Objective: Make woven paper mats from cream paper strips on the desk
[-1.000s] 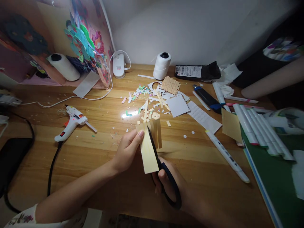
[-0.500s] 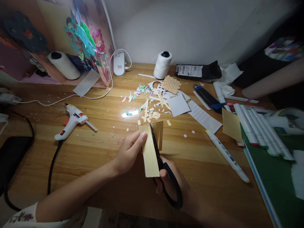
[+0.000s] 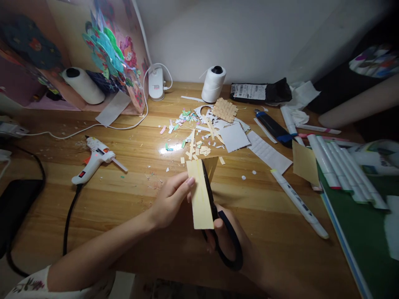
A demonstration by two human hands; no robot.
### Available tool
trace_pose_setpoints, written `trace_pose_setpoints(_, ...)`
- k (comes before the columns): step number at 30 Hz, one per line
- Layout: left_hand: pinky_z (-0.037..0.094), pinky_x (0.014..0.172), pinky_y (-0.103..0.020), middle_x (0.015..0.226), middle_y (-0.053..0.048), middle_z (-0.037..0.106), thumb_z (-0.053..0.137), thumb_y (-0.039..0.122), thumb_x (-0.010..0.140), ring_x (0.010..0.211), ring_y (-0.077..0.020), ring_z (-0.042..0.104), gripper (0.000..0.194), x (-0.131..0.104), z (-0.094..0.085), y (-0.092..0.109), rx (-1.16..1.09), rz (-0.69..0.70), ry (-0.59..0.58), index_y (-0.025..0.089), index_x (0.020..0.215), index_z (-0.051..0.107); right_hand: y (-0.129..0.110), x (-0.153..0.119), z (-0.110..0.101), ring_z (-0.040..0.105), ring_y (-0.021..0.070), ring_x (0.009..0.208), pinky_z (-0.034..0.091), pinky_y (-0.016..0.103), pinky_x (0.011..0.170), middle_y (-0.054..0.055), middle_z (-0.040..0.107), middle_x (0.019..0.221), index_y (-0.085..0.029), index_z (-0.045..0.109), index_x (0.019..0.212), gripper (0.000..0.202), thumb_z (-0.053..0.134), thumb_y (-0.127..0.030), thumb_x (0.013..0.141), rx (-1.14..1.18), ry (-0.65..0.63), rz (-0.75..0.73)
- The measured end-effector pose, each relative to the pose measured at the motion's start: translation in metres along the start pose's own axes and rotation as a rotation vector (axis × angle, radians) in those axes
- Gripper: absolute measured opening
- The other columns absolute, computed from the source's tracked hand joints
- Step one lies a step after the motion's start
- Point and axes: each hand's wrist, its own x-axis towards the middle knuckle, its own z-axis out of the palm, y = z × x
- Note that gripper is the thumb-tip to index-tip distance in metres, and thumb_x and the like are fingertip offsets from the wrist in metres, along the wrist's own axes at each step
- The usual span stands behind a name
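Observation:
My left hand [image 3: 173,197] pinches a pale yellow strip of paper [image 3: 201,203] by its left edge, thumb on top. In my right hand [image 3: 232,232] is a pair of black-handled scissors [image 3: 232,251], fingers through the loops. The dark blade lies along the right edge of the paper, pointing away from me. Behind the blade a brownish flap of the paper [image 3: 213,166] shows. Just beyond my hands, small cut paper scraps [image 3: 202,150] in cream, green and pink lie on the wooden desk [image 3: 140,249].
A hot glue gun [image 3: 95,160] with a black cord rests on the left. At the back stand a white thread spool [image 3: 214,85] and a woven square [image 3: 225,110]. A utility knife [image 3: 274,128], a marker [image 3: 299,203] and several more markers [image 3: 343,166] lie on the right.
The paper and the scissors have shifted slightly right together, and the flap behind the blade has swung outward to the right. Both hands keep their grip.

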Motion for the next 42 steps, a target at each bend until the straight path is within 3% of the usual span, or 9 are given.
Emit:
trace_pose_setpoints(4,0.037,0.056,-0.023,0.068,0.0,0.05,0.046,0.039,0.089,0.062,-0.0122,0.045,0.029,0.0,0.0,0.005,0.099,0.066,-0.187,0.016,0.076,0.057,-0.008,0.001,-0.006,0.045,0.011,0.044,0.037,0.024,0.044,-0.001,0.046,0.049,-0.02,0.044,0.059,0.06,0.025,-0.071,0.084,-0.038,0.011,-0.041)
trace_pose_setpoints(6,0.035,0.055,-0.023,0.065,0.001,0.049,0.044,0.037,0.09,0.06,-0.0113,0.044,0.028,0.001,0.0,0.007,0.117,0.074,-0.221,0.016,0.074,0.055,-0.009,0.002,-0.008,0.048,0.012,0.047,0.04,0.025,0.048,0.0,0.047,0.051,-0.019,0.045,0.061,0.058,0.024,-0.068,0.087,-0.031,-0.02,-0.044)
trace_pose_setpoints(9,0.033,0.055,-0.022,0.062,0.002,0.046,0.042,0.035,0.091,0.059,-0.0109,0.043,0.03,0.005,-0.004,0.008,0.178,0.094,-0.149,0.017,0.068,0.049,-0.005,0.002,-0.005,0.051,0.0143,0.055,0.043,0.028,0.056,0.001,0.049,0.059,-0.018,0.048,0.073,0.054,0.025,-0.065,0.088,-0.015,-0.013,-0.061)
trace_pose_setpoints(12,0.032,0.054,-0.023,0.06,0.002,0.045,0.043,0.036,0.091,0.058,-0.0111,0.042,0.034,0.01,-0.014,0.01,0.289,0.147,-0.012,0.018,0.063,0.045,0.004,0.002,0.001,0.048,0.0137,0.053,0.043,0.028,0.055,-0.001,0.046,0.059,-0.018,0.048,0.084,0.059,0.028,-0.073,0.082,0.079,0.003,-0.034)
trace_pose_setpoints(18,0.029,0.054,-0.024,0.058,0.003,0.039,0.044,0.037,0.09,0.056,-0.0115,0.038,0.035,0.02,-0.04,0.014,0.46,0.25,0.194,0.018,0.06,0.042,0.006,-0.003,0.003,0.042,0.0106,0.05,0.042,0.025,0.054,-0.004,0.041,0.058,-0.018,0.047,0.084,0.067,0.031,-0.082,0.072,0.123,-0.147,0.102)
trace_pose_setpoints(23,0.027,0.053,-0.024,0.06,0.003,0.036,0.044,0.038,0.09,0.056,-0.0112,0.036,0.034,0.022,-0.047,0.016,0.493,0.273,0.167,0.018,0.063,0.041,0.006,-0.005,0.004,0.041,0.0105,0.049,0.038,0.024,0.051,-0.004,0.043,0.057,-0.017,0.048,0.086,0.068,0.026,-0.081,0.074,0.065,-0.18,0.088)
trace_pose_setpoints(31,0.028,0.055,-0.025,0.062,0.003,0.038,0.042,0.037,0.091,0.058,-0.0117,0.035,0.031,0.019,-0.038,0.017,0.584,0.29,0.113,0.018,0.066,0.045,0.002,-0.004,0.002,0.042,0.0109,0.051,0.039,0.024,0.051,-0.004,0.042,0.057,-0.017,0.049,0.085,0.067,0.029,-0.08,0.075,0.087,-0.174,0.128)
trace_pose_setpoints(42,0.028,0.053,-0.024,0.06,0.003,0.037,0.043,0.036,0.091,0.056,-0.0106,0.035,0.033,0.02,-0.037,0.012,0.553,0.323,0.128,0.018,0.063,0.042,0.004,-0.005,0.002,0.041,0.0101,0.05,0.038,0.023,0.051,-0.004,0.04,0.058,-0.017,0.048,0.086,0.067,0.029,-0.08,0.074,0.097,-0.182,0.138)
